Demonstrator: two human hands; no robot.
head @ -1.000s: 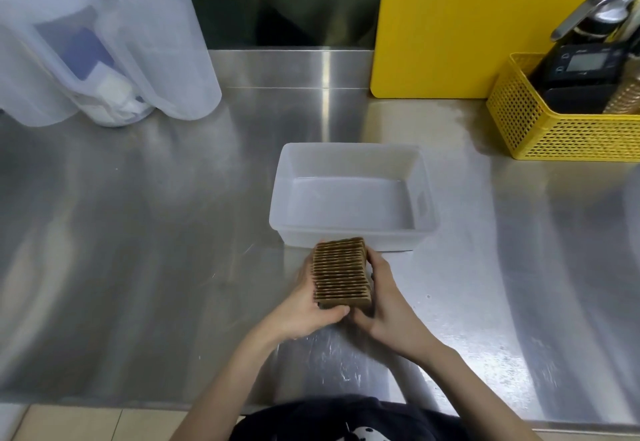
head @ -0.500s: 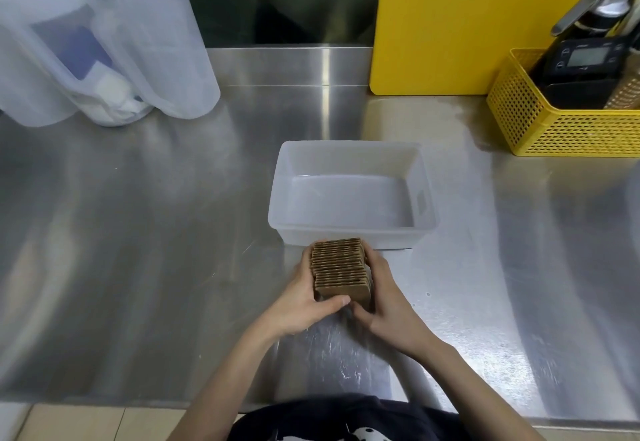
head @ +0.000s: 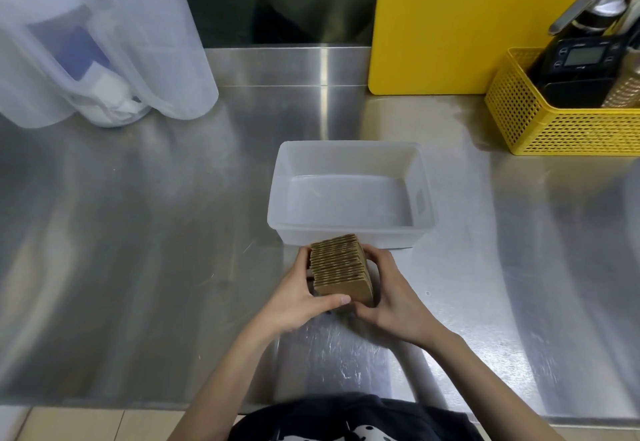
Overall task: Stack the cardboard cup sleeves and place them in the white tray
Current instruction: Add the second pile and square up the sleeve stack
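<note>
A stack of brown cardboard cup sleeves (head: pixel 341 269) stands on edge on the steel counter, just in front of the white tray (head: pixel 349 239). My left hand (head: pixel 299 296) presses the stack's left side, with its thumb along the near face. On the right side, my right hand (head: pixel 389 296) holds the stack, fingers wrapped round its far end. The tray is empty and its near wall almost touches the stack's far end.
Translucent plastic jugs (head: pixel 104 49) stand at the back left. A yellow board (head: pixel 464 21) leans against the back wall. A yellow mesh basket (head: pixel 561 128) with a black scale and tools sits at the back right. The counter's front edge (head: pixel 104 402) runs close to my body.
The stack has been squeezed tighter and is shorter front to back. Both hands stayed on it, shifting slightly toward the tray.
</note>
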